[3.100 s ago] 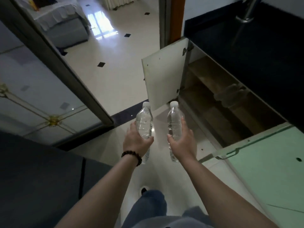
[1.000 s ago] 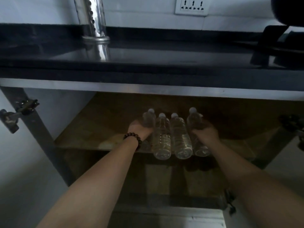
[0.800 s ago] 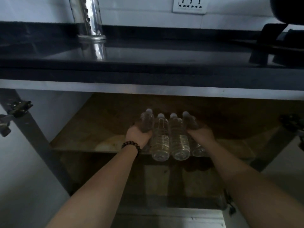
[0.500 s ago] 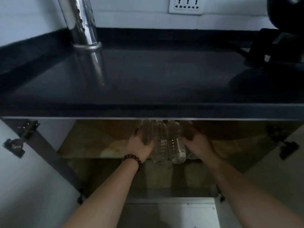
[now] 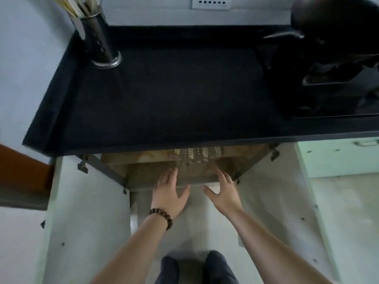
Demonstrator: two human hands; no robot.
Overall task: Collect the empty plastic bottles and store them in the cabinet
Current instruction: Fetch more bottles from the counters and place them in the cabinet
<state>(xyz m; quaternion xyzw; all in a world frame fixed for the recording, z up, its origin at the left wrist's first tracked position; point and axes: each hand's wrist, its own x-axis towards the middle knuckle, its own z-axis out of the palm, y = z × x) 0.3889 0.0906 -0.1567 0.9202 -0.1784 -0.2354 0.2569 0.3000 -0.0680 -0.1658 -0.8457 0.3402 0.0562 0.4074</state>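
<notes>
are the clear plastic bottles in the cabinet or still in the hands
In the cabinet: the clear plastic bottles lie on its wooden shelf; the left hand and right hand are open, holding nothing.

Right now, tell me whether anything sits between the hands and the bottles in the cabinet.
Nothing visible does. The left hand and right hand are open just outside the cabinet, both doors swung wide. The bottles lie on the shelf straight ahead, partly hidden under the counter edge.

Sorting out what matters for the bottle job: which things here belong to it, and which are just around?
Job: plastic bottles on the cabinet shelf; open left hand; open right hand.

Just around: utensil holder; wall socket; black countertop.
</notes>
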